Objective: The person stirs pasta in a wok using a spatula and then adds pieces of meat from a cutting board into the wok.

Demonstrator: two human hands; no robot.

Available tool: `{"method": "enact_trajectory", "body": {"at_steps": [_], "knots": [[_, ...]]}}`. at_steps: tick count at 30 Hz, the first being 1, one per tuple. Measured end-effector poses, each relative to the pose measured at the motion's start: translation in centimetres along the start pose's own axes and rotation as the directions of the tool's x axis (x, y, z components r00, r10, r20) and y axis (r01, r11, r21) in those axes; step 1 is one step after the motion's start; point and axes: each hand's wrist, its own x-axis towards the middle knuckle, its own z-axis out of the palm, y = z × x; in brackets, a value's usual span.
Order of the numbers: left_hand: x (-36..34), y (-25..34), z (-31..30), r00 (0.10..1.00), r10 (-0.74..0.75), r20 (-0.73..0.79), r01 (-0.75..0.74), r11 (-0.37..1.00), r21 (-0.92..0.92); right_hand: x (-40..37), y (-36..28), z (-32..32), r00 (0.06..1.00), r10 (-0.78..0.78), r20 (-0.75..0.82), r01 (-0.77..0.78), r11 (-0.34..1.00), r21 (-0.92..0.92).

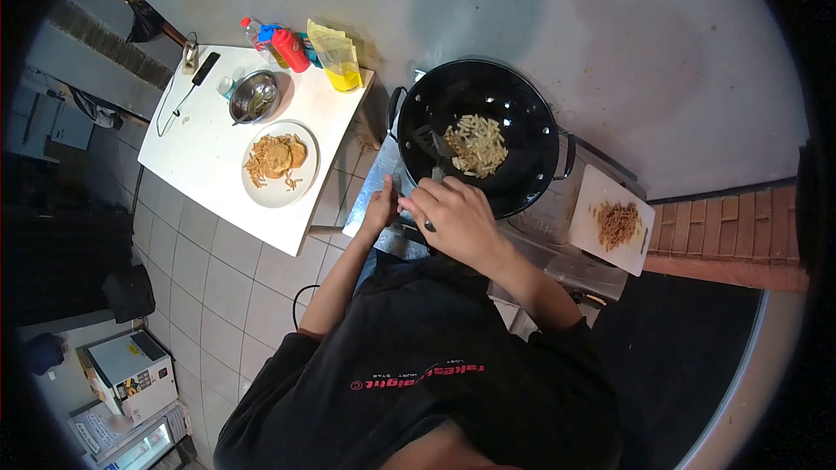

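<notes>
Over the wok (522,100), right hand (457,218) gripping spatula (433,146), left hand (380,207) beside

Your wok (522,104) is black all over, and the fries (476,146) in it are pale yellow. The spatula (431,141) among them is dark grey. Your shirt (453,331) is black, with red lettering across it. The counter (200,165) is white and carries a white plate (306,176) of golden-brown food, a silvery steel bowl (254,96), a red squeeze bottle (290,50), a clear bottle with a blue cap (258,34) and a yellow bag (338,57). The cutting board (592,196) is white, heaped with brown shreds (617,224). The floor (200,296) is pale grey tile in a square grid, and the ledge (740,226) is red brick.
</notes>
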Motion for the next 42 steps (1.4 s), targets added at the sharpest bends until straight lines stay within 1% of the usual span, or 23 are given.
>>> {"method": "enact_trajectory", "body": {"at_steps": [1,2,4,6,7,9,10,11,14,16,20,22,25,27,30,32,33,35,36,38,39,41,42], "knots": [[0.0,0.1,0.0,1.0,-0.002,-0.012,0.002,0.999,-0.033,0.2,0.5,0.3,1.0,-0.003,-0.001,0.003,1.0,0.004],[-0.2,0.1,-0.5,0.997,-0.039,0.063,0.04,0.999,-0.009,0.3,1.6,0.7,0.999,0.043,0.002,-0.043,0.999,0.021],[-1.0,1.0,-0.5,0.998,-0.028,0.061,0.026,0.999,0.024,0.9,3.9,0.7,0.991,0.129,-0.017,-0.129,0.991,0.042],[-1.4,1.6,-0.5,0.997,-0.029,0.074,0.024,0.998,0.059,1.5,5.8,-1.4,0.979,0.205,-0.015,-0.202,0.972,0.121],[-1.4,1.5,-0.5,0.997,-0.031,0.071,0.027,0.998,0.053,1.8,6.4,-2.5,0.967,0.249,-0.061,-0.234,0.956,0.179],[-1.4,1.5,-0.5,0.996,0.029,0.079,-0.034,0.997,0.062,2.3,8.3,-4.8,0.968,0.243,-0.064,-0.22,0.942,0.252],[-1.4,1.4,-0.4,0.996,0.029,0.079,-0.034,0.998,0.058,2.5,9.3,-5.8,0.972,0.226,-0.063,-0.203,0.945,0.257],[-1.3,1.3,-0.5,0.997,0.012,0.077,-0.018,0.998,0.068,2.4,10.7,-6.2,0.957,0.29,-0.021,-0.267,0.906,0.328],[-1.2,1.5,-0.5,0.997,0.0,0.077,-0.006,0.997,0.075,3.3,12.5,-8.8,0.963,0.266,0.03,-0.26,0.9,0.349],[-1.1,1.1,-0.6,0.997,0.004,0.077,-0.009,0.997,0.071,4.2,12.9,-10.2,0.912,0.363,0.192,-0.411,0.792,0.452],[-1.0,1.0,-0.6,0.996,0.001,0.086,-0.007,0.998,0.067,5.2,15.0,-10.1,0.935,0.293,0.201,-0.354,0.825,0.442],[-1.2,1.3,-0.7,0.996,0.003,0.085,-0.01,0.997,0.073,5.8,15.7,-9.9,0.935,0.253,0.248,-0.336,0.852,0.401],[-1.3,1.2,-0.6,0.996,-0.01,0.09,0.005,0.998,0.06,6.7,17.1,-9.6,0.914,0.261,0.311,-0.376,0.834,0.404],[-1.2,1.3,-0.6,0.997,-0.002,0.08,-0.002,0.998,0.058,7.1,17.5,-9.3,0.918,0.246,0.312,-0.364,0.836,0.412],[-1.2,1.3,-0.5,0.997,-0.001,0.08,-0.002,0.999,0.044,7.5,18.4,-8.1,0.921,0.227,0.317,-0.358,0.817,0.453],[-1.0,1.2,-0.5,0.996,-0.005,0.087,0.001,0.999,0.046,7.6,18.4,-7.5,0.898,0.247,0.363,-0.413,0.758,0.506],[-0.9,1.2,-0.6,0.996,-0.008,0.094,0.004,0.999,0.046,7.6,18.7,-7.3,0.899,0.25,0.361,-0.414,0.755,0.508],[-0.7,1.1,-0.6,0.995,-0.007,0.099,0.002,0.999,0.054,7.4,19.2,-6.8,0.903,0.203,0.378,-0.4,0.717,0.571],[-0.8,1.0,-0.6,0.995,-0.005,0.102,0.0,0.998,0.057,7.2,19.4,-6.5,0.902,0.205,0.38,-0.404,0.713,0.573],[-1.0,1.1,-0.6,0.995,-0.01,0.101,0.003,0.998,0.062,6.9,19.6,-6.1,0.914,0.247,0.321,-0.401,0.667,0.628],[-0.9,1.3,-0.6,0.995,-0.011,0.101,0.004,0.998,0.064,6.7,19.5,-5.8,0.915,0.249,0.317,-0.4,0.666,0.63],[-1.1,1.5,-0.5,0.996,-0.011,0.093,0.005,0.998,0.067,6.3,19.2,-5.4,0.916,0.34,0.214,-0.391,0.627,0.674],[-1.1,1.5,-0.5,0.996,-0.015,0.086,0.01,0.998,0.069,6.3,19.1,-5.7,0.916,0.343,0.208,-0.388,0.627,0.675]]}}
